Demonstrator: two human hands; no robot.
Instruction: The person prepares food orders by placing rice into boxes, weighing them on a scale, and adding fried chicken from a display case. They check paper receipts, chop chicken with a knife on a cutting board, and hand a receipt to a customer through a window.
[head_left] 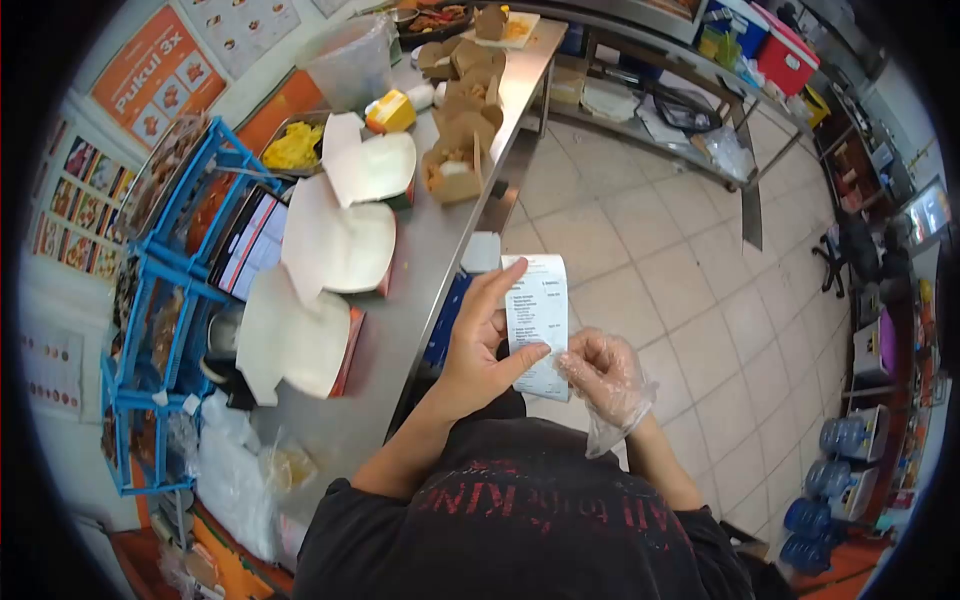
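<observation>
A printed paper receipt (540,310) hangs upright in front of my chest, its text facing me. My bare left hand (482,345) grips its left side, with the thumb across the front and the fingers toward the top edge. A clear plastic glove covers my right hand (602,372), whose curled fingers pinch the receipt's lower right edge. To the left, on a steel counter (425,235), stand several open-lidded boxes with white insides, such as the nearest box (300,335). Farther along are several open brown cardboard boxes (452,168) with food in them.
Blue racks (165,325) and a tablet screen (250,245) line the wall side of the counter. A clear plastic tub (350,62) stands farther back. Across the tiled floor (650,220) is a steel shelf (640,130); large blue water bottles (825,480) are at right.
</observation>
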